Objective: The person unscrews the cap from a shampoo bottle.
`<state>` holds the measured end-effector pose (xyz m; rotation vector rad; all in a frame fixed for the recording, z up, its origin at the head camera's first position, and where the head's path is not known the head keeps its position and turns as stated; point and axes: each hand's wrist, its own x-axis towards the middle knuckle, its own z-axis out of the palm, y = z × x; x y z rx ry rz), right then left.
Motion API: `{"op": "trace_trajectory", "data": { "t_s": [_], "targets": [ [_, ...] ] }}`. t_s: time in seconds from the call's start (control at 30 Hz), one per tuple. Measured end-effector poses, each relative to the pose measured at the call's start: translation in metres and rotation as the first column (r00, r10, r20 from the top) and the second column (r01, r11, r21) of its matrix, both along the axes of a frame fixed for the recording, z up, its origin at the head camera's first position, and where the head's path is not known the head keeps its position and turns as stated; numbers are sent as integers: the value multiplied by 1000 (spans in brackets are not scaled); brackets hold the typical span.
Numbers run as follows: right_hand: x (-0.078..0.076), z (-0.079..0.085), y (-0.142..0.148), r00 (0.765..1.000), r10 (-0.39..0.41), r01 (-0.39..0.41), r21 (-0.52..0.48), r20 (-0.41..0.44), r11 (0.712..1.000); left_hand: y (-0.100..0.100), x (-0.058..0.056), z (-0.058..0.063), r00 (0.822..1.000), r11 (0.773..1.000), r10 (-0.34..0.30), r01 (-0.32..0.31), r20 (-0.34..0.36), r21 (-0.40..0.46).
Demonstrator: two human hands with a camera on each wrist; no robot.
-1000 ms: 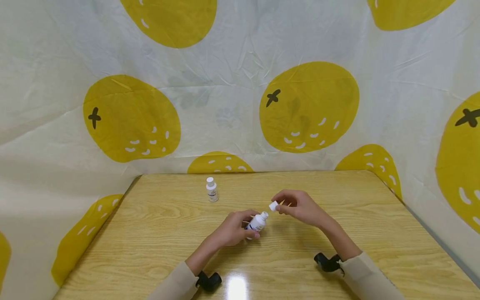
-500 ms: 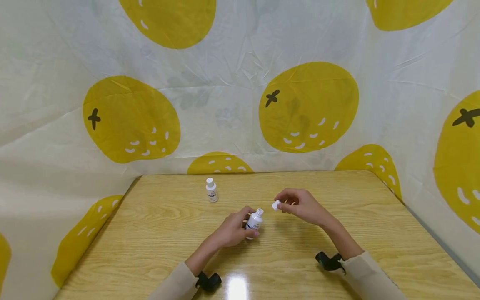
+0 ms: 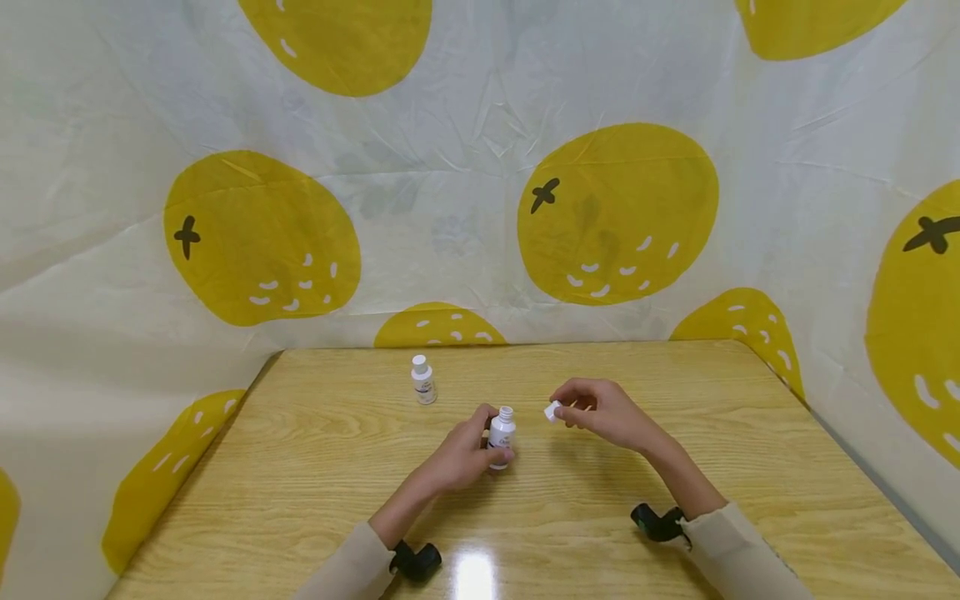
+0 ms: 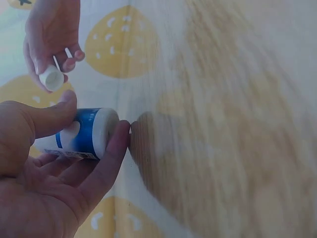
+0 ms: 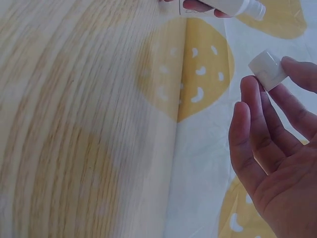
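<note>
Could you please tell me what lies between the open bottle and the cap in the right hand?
In the head view, only bare tabletop shows between the open bottle and the cap; no object lies there.

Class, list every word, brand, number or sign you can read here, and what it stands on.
None is readable.
Open bottle in the left hand: printing too small and blurred.
Capped bottle on the table: printing too small.
White cap in the right hand: no lettering visible.

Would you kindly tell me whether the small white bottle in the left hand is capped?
No, the small white bottle in the left hand shows a bare neck, and the right hand pinches the white cylindrical cap.
</note>
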<state>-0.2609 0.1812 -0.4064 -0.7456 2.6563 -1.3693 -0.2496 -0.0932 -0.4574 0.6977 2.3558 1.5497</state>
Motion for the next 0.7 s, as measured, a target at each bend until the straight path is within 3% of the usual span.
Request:
{"op": "trace_trajectory", "data": {
  "t_s": [0.33, 0.7],
  "targets": [
    [-5, -4, -1, 1000, 11, -11, 9, 5, 1000, -1, -3, 3, 996, 997, 72, -72, -46, 7],
    [-5, -9, -2, 999, 27, -27, 2, 24, 1000, 1, -7, 1, 990, 991, 129, -128, -47, 31]
  ]
}}
